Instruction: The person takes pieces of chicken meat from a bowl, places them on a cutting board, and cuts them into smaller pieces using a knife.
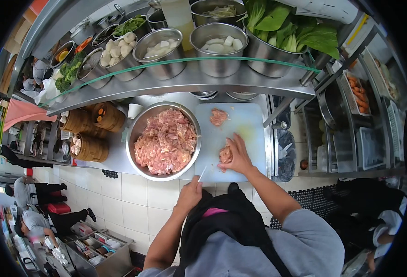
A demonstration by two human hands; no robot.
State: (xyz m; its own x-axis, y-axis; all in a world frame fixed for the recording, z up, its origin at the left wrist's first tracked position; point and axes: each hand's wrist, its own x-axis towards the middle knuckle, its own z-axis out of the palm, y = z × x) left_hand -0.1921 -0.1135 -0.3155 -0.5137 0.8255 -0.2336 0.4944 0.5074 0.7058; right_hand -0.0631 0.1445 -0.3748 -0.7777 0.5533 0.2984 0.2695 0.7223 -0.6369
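My left hand (189, 195) is closed round the handle of a knife (203, 173), its blade pointing up at the front edge of the cutting board. My right hand (236, 154) rests on the pale cutting board (254, 134), fingers curved over a piece of raw meat (225, 154) that is partly hidden beneath them. Farther back on the board lies a second piece of raw meat (218, 117), touched by neither hand. Left of the board stands a large steel bowl (130, 152) heaped with raw meat pieces (166, 141).
Above the counter runs a steel shelf (189, 87) with metal pots of vegetables and leafy greens (277, 27). Bamboo steamers (91, 147) and a white cup (135, 110) stand left of the bowl. A rack (346, 138) is at right. Other people work at lower left and lower right.
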